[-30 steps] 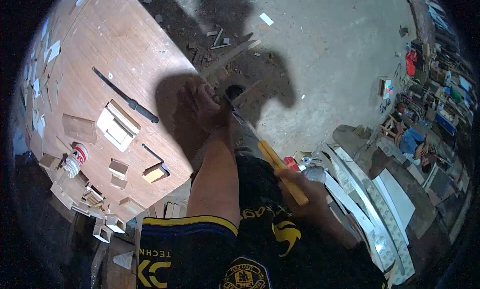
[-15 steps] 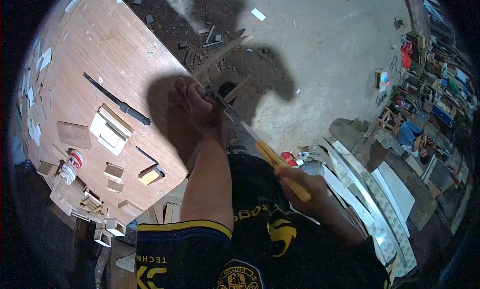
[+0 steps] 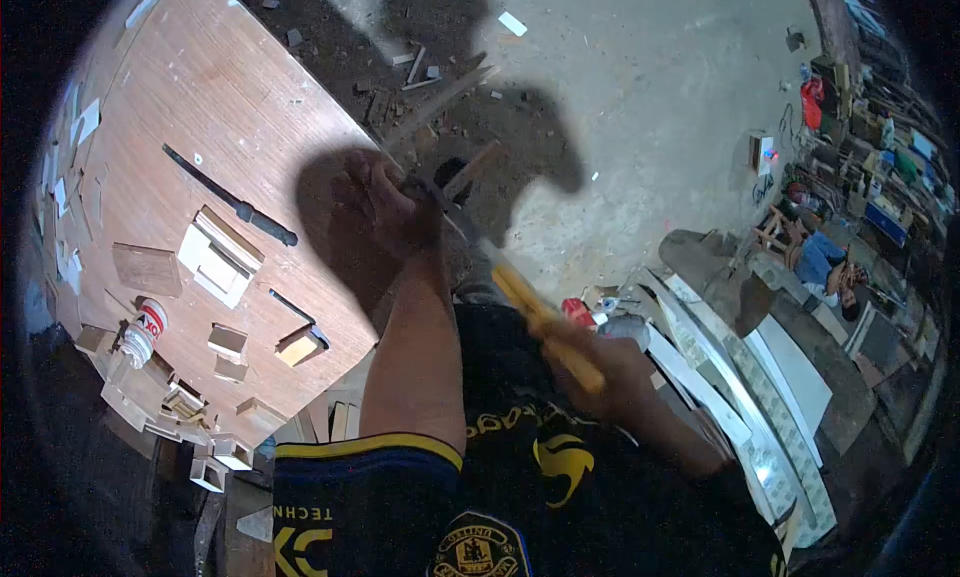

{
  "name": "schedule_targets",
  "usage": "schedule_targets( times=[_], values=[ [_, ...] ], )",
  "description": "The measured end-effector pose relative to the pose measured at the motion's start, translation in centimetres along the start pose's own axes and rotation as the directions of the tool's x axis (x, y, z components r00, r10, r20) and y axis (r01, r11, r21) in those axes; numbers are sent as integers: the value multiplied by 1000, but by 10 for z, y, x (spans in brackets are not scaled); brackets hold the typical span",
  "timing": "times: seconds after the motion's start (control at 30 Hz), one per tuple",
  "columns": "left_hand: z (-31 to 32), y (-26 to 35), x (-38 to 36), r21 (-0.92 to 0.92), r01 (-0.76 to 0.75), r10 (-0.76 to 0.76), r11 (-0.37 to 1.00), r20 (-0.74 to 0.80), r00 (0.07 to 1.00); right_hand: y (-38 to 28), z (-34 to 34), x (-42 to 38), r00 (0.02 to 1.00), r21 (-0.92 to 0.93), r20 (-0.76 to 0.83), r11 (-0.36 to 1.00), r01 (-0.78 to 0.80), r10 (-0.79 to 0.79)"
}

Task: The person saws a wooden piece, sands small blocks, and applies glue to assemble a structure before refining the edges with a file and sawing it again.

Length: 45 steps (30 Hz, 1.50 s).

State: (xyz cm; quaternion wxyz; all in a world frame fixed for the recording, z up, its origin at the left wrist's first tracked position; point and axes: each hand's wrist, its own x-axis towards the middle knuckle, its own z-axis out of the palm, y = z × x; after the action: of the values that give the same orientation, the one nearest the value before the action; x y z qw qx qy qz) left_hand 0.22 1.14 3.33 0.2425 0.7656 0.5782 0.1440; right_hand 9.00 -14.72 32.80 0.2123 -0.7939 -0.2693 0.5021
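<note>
My right hand (image 3: pixel 600 372) is wrapped around the yellow handle of a saw (image 3: pixel 515 289). Its narrow blade runs up and left to the table edge, close beside my left hand (image 3: pixel 395 212). That hand lies in shadow at the edge, closed on a thin wooden strip (image 3: pixel 474 170) whose end juts out past the blade. The part under my fingers is hidden. On the wooden table (image 3: pixel 260 107), left of my hand, lies a long dark tool (image 3: pixel 235 202) with a thick black grip.
Small wooden box pieces (image 3: pixel 222 262), a white and red container (image 3: pixel 147 327) and a short tool with a dark blade (image 3: pixel 298 317) lie on the table. Offcuts (image 3: pixel 415 67) litter the floor. Long white panels (image 3: pixel 710 397) lie at right, with piled materials (image 3: pixel 880 207) beyond.
My right hand and the saw have shifted up and left, bringing the handle nearer the table edge. My left hand stays in about the same place.
</note>
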Motion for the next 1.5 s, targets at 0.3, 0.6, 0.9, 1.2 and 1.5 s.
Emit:
schedule_targets(
  times=[0.3,0.6,0.9,1.2,1.5],
  values=[
    [-7,6,7,-26,-189,185,982,-113,976,16,8,5,995,-19,-32,996,90,-91],
    [1,2,1,113,-95,100,989,-45,994,18,6,29,988,-12,-42,989,145,-146],
    [-50,46,32,110,310,-327,944,404,854,11,14,41,999,-2,18,999,-48,48],
    [5,0,-2,119,-94,103,988,-71,992,4,22,42,995,-29,-81,998,55,-57],
    [8,-3,0,73,-140,149,987,-137,979,4,30,43,993,14,-115,1000,15,-14]
  ],
)
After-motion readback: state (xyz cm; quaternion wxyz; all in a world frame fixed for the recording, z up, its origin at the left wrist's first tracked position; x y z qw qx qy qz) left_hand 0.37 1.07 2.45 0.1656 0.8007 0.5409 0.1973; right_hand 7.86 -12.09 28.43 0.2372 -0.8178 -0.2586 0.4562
